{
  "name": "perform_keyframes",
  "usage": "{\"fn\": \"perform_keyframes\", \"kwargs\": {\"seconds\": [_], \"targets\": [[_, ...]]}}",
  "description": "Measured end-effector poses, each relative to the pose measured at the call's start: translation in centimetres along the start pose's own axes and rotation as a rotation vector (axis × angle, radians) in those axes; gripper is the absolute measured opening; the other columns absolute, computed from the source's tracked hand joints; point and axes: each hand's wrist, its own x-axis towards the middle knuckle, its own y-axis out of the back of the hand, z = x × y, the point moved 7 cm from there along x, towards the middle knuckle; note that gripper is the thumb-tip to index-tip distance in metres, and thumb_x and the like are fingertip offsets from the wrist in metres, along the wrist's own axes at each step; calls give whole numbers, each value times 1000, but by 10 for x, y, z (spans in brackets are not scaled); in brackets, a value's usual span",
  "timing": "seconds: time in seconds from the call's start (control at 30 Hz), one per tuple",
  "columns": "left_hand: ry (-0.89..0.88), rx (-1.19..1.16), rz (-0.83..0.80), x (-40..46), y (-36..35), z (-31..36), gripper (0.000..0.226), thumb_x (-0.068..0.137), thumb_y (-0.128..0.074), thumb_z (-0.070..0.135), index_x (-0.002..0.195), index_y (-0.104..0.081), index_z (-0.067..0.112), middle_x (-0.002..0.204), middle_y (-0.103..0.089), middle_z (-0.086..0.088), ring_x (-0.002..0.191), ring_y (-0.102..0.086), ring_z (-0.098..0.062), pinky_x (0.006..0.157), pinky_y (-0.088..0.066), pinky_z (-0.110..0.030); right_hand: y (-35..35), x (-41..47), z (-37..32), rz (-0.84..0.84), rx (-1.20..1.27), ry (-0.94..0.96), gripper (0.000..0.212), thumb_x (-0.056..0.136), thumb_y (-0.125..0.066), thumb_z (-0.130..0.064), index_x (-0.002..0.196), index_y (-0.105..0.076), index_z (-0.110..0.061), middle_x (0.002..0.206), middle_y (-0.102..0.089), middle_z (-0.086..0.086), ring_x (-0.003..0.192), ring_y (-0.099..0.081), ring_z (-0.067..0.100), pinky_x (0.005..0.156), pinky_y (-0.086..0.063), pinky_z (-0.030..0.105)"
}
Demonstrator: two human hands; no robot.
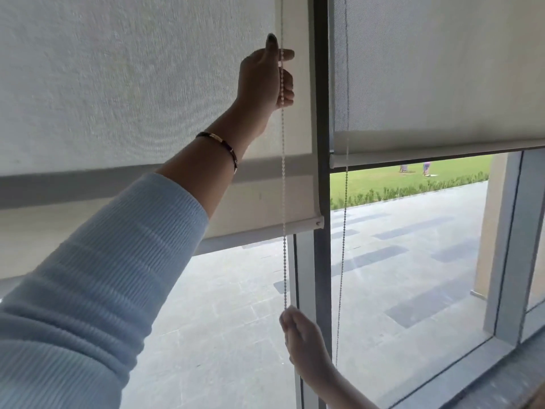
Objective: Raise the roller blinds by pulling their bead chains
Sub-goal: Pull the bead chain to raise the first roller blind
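Observation:
A pale roller blind (118, 98) covers the left window; its bottom bar (265, 227) hangs about halfway down. Its white bead chain (283, 178) runs down along the blind's right edge. My left hand (265, 78) is raised high and closed around the chain. Lower down, my right hand (300, 340) pinches the same chain near the dark window post. A second blind (442, 69) on the right window is raised higher, with its own chain (343, 231) hanging loose.
A dark vertical frame post (322, 187) separates the two panes. A grey window sill (501, 376) runs along the bottom right. Outside lie paved ground, a hedge and a lawn. A pillar (489, 231) stands outside at right.

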Motion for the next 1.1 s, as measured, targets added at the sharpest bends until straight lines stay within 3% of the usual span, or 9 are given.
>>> {"fn": "perform_keyframes", "kwargs": {"seconds": [0.17,0.47,0.57,0.6,0.67,0.73,0.87,1.0,1.1], "targets": [[120,-269,-7,5,-11,1,58,107,-36,41,61,-51,8,55,-39,-4,47,-34,-13,49,-29,-23,-16,-28,35,-56,-35,-55,35,91,-37,-6,67,-43,-31,56,-34,-11,49,-28,6,49,-24,19],[208,-522,-171,-20,-20,-1,52,107,-37,41,60,-21,26,46,-18,10,38,-12,-5,33,-9,-13,3,-40,67,-241,1,-390,40,97,-32,4,70,-46,-23,50,-30,-5,40,-23,8,39,-20,19],[181,-595,-221,-31,-20,2,52,108,-35,39,60,-21,25,44,-19,11,35,-12,-4,32,-10,-12,9,-30,54,-392,21,-495,18,99,-45,-4,88,-59,-10,62,-51,3,47,-48,9,48,-37,25],[177,-604,-227,-34,-20,2,52,108,-35,39,60,-20,25,43,-19,11,35,-12,-4,32,-10,-12,13,-23,45,-428,37,-487,11,93,-53,-9,99,-63,-9,75,-61,4,62,-60,9,58,-45,26],[178,-618,-218,-40,-18,-2,52,108,-36,39,59,-20,25,42,-19,11,34,-12,-4,33,-9,-12,22,-1,20,-432,121,-476,39,78,-61,-14,116,-64,-15,100,-70,4,92,-67,13,78,-51,30],[194,-621,-196,-48,-16,-9,53,107,-36,40,58,-21,25,42,-19,11,34,-12,-4,33,-10,-11,29,26,-12,-404,273,-431,47,75,-61,-12,121,-63,-15,111,-71,8,103,-66,18,87,-50,37],[217,-592,-186,-67,-17,-27,50,107,-34,43,63,-19,26,43,-18,11,34,-11,-4,35,-10,-9,46,80,-82,-320,429,-233,30,92,-59,-16,121,-65,-15,109,-75,4,104,-70,20,85,-55,36],[222,-564,-163,-83,-12,-40,51,107,-34,44,61,-20,26,43,-19,11,35,-11,-4,37,-11,-8,73,118,-138,-216,366,-108,16,100,-57,-18,110,-69,-17,92,-76,4,77,-73,16,70,-60,31],[219,-491,-143,-95,-3,-53,51,107,-33,44,61,-21,26,44,-19,11,35,-11,-4,38,-11,-9,84,124,-160,-449,242,-131,36,90,-65,-3,119,-66,-24,103,-75,0,93,-73,14,77,-59,31]]}}
